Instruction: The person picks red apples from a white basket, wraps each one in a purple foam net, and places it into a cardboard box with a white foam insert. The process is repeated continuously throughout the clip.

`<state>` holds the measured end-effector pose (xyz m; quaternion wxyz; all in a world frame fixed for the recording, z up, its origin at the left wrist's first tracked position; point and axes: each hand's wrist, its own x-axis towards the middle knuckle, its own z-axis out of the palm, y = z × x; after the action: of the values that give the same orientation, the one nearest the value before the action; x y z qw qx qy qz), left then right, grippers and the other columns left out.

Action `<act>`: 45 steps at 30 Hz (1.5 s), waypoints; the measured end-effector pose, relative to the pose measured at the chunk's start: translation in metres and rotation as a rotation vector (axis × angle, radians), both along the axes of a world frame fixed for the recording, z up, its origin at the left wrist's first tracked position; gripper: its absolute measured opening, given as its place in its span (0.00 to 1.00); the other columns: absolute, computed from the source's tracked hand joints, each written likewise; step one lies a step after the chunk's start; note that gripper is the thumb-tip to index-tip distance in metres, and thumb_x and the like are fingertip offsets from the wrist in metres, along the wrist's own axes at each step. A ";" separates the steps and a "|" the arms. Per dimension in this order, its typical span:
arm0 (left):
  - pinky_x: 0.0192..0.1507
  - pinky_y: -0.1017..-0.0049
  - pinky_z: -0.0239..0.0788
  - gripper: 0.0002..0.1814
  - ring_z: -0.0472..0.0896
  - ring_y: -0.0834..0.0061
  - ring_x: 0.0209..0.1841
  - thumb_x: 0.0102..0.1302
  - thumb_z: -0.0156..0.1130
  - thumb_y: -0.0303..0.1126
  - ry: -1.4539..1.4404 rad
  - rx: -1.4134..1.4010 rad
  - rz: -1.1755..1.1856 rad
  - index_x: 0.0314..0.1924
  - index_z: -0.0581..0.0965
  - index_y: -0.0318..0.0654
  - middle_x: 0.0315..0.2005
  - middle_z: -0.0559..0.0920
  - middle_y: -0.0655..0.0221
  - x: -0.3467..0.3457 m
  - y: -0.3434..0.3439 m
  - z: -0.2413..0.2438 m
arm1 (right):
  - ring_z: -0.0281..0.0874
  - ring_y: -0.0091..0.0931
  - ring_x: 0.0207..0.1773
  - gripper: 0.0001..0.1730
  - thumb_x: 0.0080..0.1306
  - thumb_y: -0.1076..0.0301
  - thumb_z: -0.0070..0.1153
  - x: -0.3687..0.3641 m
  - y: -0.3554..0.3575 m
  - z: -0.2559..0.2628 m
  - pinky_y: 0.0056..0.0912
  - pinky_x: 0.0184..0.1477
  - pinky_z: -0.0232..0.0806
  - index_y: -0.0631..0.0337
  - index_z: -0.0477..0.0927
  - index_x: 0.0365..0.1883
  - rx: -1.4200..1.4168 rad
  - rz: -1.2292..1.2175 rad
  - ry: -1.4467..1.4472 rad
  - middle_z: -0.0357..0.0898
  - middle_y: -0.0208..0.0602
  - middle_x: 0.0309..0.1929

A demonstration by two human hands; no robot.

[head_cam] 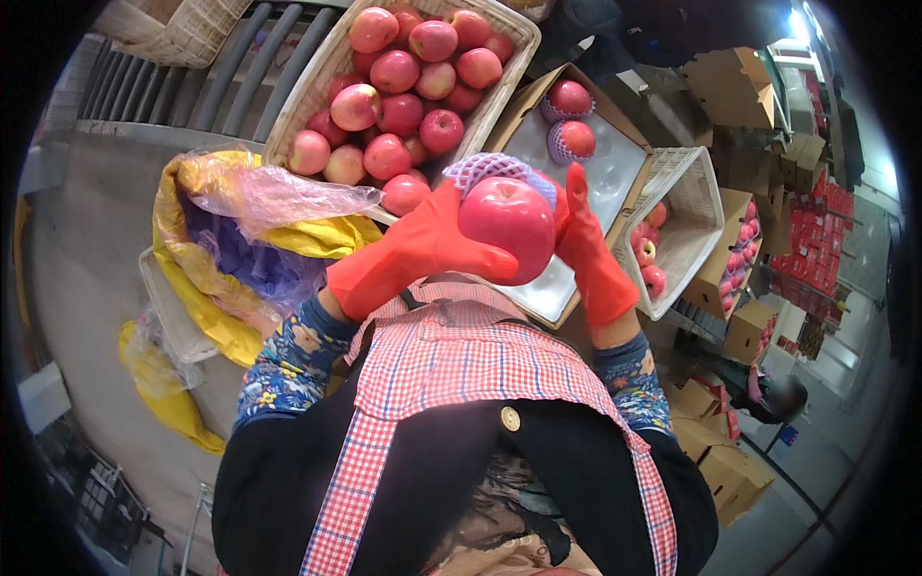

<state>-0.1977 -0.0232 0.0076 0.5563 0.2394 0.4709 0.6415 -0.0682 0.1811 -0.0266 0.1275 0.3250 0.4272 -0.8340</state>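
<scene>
Both of my hands wear red rubber gloves. My left hand (425,252) grips a large red apple (504,227), its thumb across the fruit's lower side. A lilac foam net sleeve (500,171) lies over the far side of this apple. At the right, my right hand (587,248) has its fingers up behind the apple and net; how firmly they touch is hidden. Beyond my hands, a cardboard box with a white moulded tray (612,162) holds two netted apples (569,99). A white plastic crate (288,119) full of bare apples (395,70) stands at the upper left.
A yellow bag (173,252) with lilac foam nets inside lies open at the left. Right of the box stands another crate (709,237) with some apples, then a carton of packed apples (720,209). A roller conveyor (238,72) runs behind. Another person (763,392) is far right.
</scene>
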 end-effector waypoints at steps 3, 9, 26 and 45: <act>0.58 0.68 0.70 0.50 0.75 0.70 0.59 0.42 0.80 0.43 -0.518 0.082 0.001 0.65 0.67 0.33 0.56 0.77 0.62 0.009 -0.004 -0.004 | 0.74 0.31 0.64 0.40 0.73 0.42 0.48 0.010 -0.010 -0.012 0.36 0.68 0.65 0.59 0.59 0.73 0.284 -0.010 0.003 0.74 0.45 0.63; 0.59 0.70 0.69 0.48 0.75 0.71 0.58 0.45 0.80 0.36 -0.619 0.058 0.054 0.66 0.65 0.37 0.55 0.76 0.63 0.023 0.004 -0.034 | 0.78 0.26 0.54 0.20 0.69 0.68 0.61 0.019 -0.008 -0.014 0.33 0.58 0.71 0.59 0.75 0.58 -0.313 -0.308 0.166 0.81 0.40 0.51; 0.62 0.69 0.67 0.61 0.73 0.68 0.60 0.40 0.82 0.34 0.062 -0.142 0.092 0.71 0.54 0.38 0.58 0.71 0.57 0.052 0.052 -0.039 | 0.76 0.36 0.62 0.32 0.78 0.44 0.38 0.045 -0.034 -0.028 0.41 0.66 0.67 0.63 0.69 0.66 -0.788 -0.479 0.321 0.76 0.44 0.61; 0.68 0.61 0.60 0.44 0.67 0.53 0.69 0.58 0.69 0.47 0.650 -0.165 -0.227 0.73 0.63 0.48 0.68 0.66 0.50 0.019 0.075 -0.024 | 0.76 0.39 0.61 0.27 0.78 0.48 0.35 0.059 -0.024 -0.068 0.48 0.63 0.70 0.59 0.71 0.62 -0.575 -0.506 0.320 0.76 0.42 0.60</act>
<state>-0.1792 0.0522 -0.0168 0.4626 0.4360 0.6440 0.4256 -0.0092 0.1572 -0.0942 -0.0643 0.2371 0.0978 -0.9644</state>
